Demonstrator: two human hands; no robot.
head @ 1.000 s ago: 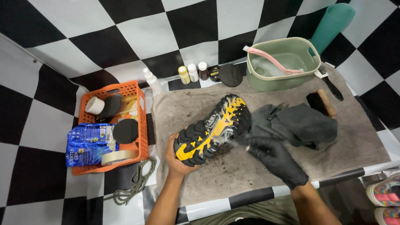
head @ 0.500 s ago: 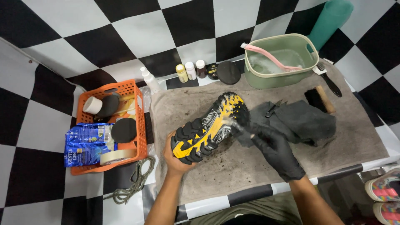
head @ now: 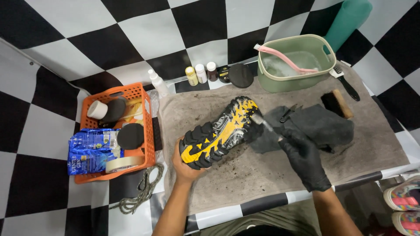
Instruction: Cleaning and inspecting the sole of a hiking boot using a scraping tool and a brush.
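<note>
Yellow-black shoe [head: 217,134] mid-towel [head: 385,144], sole up so we reach tread. Left hand [head: 186,164], bare, grip closed under heel, steadies it. Gloved right hand [head: 304,159] grip closed on small brush [head: 262,122], bristles at toe. Basin [head: 297,81] at worktop back edge, near for rinsing.

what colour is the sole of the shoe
Yellow and black, streaked with white foam; the shoe sole shows best in the head view.

At frame centre my bare left hand [head: 186,164] cups the shoe [head: 218,132], sole up; my gloved right hand [head: 304,159] presses a small brush [head: 262,122] to its soapy tread.
</note>
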